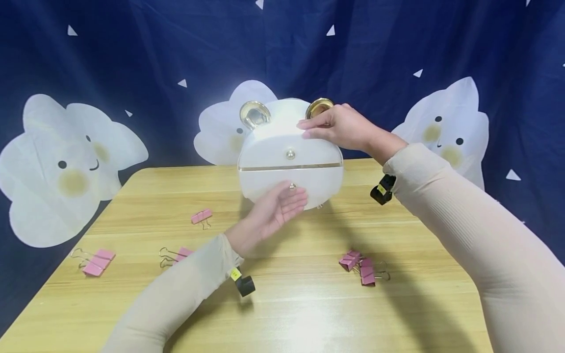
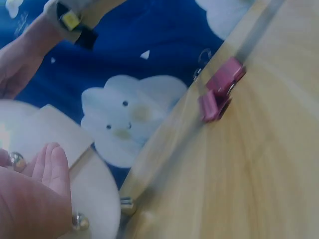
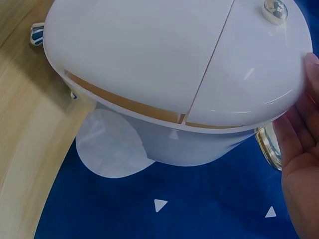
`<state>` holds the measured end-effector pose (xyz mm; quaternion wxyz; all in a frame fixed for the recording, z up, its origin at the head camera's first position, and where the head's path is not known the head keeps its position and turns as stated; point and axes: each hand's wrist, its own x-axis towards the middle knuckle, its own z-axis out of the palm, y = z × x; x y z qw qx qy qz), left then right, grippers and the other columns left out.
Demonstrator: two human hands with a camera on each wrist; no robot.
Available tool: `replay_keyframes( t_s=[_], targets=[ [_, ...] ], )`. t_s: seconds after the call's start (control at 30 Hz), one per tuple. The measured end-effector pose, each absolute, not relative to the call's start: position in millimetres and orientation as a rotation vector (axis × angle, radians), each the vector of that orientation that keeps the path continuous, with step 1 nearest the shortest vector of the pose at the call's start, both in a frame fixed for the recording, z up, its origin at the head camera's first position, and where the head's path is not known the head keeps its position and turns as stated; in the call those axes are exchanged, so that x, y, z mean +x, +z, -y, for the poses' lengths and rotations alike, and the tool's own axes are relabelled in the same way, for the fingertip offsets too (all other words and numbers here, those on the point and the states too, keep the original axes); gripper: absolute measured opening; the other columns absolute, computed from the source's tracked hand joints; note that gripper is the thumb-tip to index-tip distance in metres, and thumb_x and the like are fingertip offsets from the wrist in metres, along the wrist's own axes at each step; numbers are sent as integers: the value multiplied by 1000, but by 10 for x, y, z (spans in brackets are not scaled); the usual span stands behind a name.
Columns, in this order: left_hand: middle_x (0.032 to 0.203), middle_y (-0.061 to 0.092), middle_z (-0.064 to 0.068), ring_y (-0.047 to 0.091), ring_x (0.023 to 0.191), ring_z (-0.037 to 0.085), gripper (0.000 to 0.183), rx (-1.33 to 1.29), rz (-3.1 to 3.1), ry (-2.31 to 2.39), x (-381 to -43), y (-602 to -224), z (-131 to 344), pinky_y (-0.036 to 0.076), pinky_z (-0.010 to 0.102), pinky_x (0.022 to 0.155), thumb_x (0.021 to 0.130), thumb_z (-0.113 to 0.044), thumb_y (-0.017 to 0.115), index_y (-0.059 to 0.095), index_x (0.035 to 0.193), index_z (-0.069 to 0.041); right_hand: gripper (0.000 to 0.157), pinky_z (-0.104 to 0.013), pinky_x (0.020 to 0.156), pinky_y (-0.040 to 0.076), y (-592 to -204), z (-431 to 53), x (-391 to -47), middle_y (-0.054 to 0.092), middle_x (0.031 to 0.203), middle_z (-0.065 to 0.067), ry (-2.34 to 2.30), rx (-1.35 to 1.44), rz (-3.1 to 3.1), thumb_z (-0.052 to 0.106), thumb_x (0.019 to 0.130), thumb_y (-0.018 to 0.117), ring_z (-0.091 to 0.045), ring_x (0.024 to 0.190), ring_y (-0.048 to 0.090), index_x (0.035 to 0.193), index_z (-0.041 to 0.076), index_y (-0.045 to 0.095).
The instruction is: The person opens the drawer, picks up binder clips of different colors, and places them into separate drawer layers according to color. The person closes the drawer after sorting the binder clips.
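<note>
In front of me is a glossy white bear-shaped drawer box (image 1: pixel 260 157) with gold round ears and two knobbed drawers. By the ear at its upper right, my right hand (image 1: pixel 340 127) grips the top edge, thumb and fingers against the shell. My left hand (image 1: pixel 273 211) is at the lower drawer, palm turned up and fingers straight, with the lower knob (image 1: pixel 293 186) between thumb and fingers. The right wrist view shows a narrow gap (image 3: pixel 124 102) behind the drawer fronts. My left hand covers part of the lower front.
Pink binder clips lie scattered on the wooden table (image 1: pixel 309 304): one clip (image 1: pixel 201 216) and another clip (image 1: pixel 99 263) on the left, a third (image 1: pixel 183 253) by my left sleeve, and a pair (image 1: pixel 359 267) at the right. A blue curtain (image 1: pixel 176 39) with cloud shapes hangs behind.
</note>
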<state>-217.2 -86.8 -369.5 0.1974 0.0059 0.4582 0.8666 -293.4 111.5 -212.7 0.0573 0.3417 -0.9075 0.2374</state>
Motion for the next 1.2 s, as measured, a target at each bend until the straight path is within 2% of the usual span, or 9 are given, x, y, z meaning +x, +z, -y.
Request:
replay_keyframes(
  t_s=[0.1,0.3,0.43,0.6,0.73,0.93,1.2],
  targets=[
    [129,57,26,55,122,36,51,-5,-1266,2430,-2253,-3712,896,50,35,97,99,-30,56,50,132,9,33,-30,88,53,-2125,-1112,-2925,64,126,5,733,1036,2757,34,93,68,-15,115,58,124,21,69],
    [130,57,25,55,122,35,54,25,-1263,2409,-2371,-3760,932,49,35,97,97,-31,60,50,133,8,34,-29,81,56,-2126,-1112,-2910,65,125,4,737,1023,2759,35,92,69,-14,112,60,123,21,69],
    [130,57,23,55,122,35,52,35,-1279,2392,-2377,-3802,971,48,37,100,97,-31,61,51,133,5,34,-29,82,55,-2132,-1104,-2909,65,125,4,732,1032,2755,35,92,69,-14,113,60,123,21,69],
    [132,55,25,48,128,40,42,32,-1381,2309,-2285,-3875,1045,41,42,106,98,-20,59,51,131,4,34,-30,85,54,-2129,-1101,-2913,64,126,5,739,1025,2764,37,92,68,-14,117,57,123,23,69],
    [137,48,28,42,132,42,39,15,-1434,2234,-2202,-3937,1093,38,43,109,97,-11,57,50,132,6,34,-30,83,55,-2117,-1105,-2919,64,127,5,753,1011,2774,37,92,68,-14,116,58,124,23,69],
    [140,46,29,46,130,40,40,-60,-1455,2189,-2154,-4045,1122,42,40,105,98,-12,57,48,134,3,35,-29,81,55,-2117,-1117,-2928,63,127,5,759,998,2791,38,92,67,-14,114,59,125,24,68],
    [134,52,28,52,124,38,41,-86,-1443,2169,-2218,-4176,1088,48,39,99,99,-19,57,51,132,5,34,-28,80,55,-2122,-1137,-2922,64,126,5,754,1000,2786,38,92,68,-14,111,60,124,25,68]
  ],
)
